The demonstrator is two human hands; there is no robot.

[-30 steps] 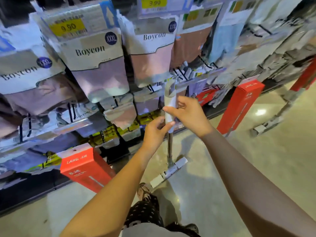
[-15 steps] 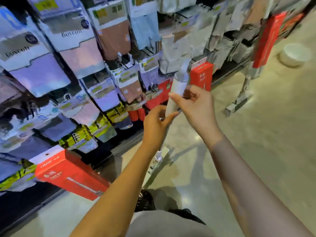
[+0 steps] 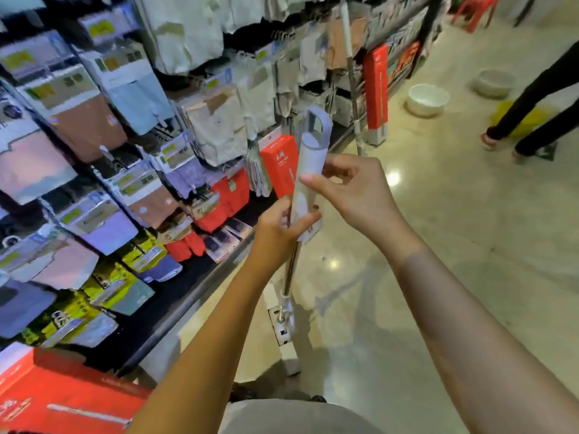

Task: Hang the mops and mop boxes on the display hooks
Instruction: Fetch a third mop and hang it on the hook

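I hold a mop (image 3: 308, 158) upright in front of the display rack, its grey handle loop on top and its flat white head (image 3: 283, 327) hanging near the floor. My left hand (image 3: 279, 225) grips the lower end of the white handle sleeve. My right hand (image 3: 351, 187) pinches the sleeve higher up with thumb and fingers. A red mop box (image 3: 280, 164) hangs on the rack just behind the handle. Another red mop box (image 3: 376, 89) and a second mop (image 3: 352, 73) hang further right. A third red box (image 3: 62, 399) lies at the lower left.
The rack (image 3: 125, 136) on the left is packed with hanging packets of clothing on hooks. Two white basins (image 3: 427, 98) sit on the shiny floor to the right. A person's legs (image 3: 532, 101) stand at the far right beside a yellow object.
The view has swung right along the rack. The mop came with my hands and its handle loop now shows clear of the packets. Both hands keep their hold.
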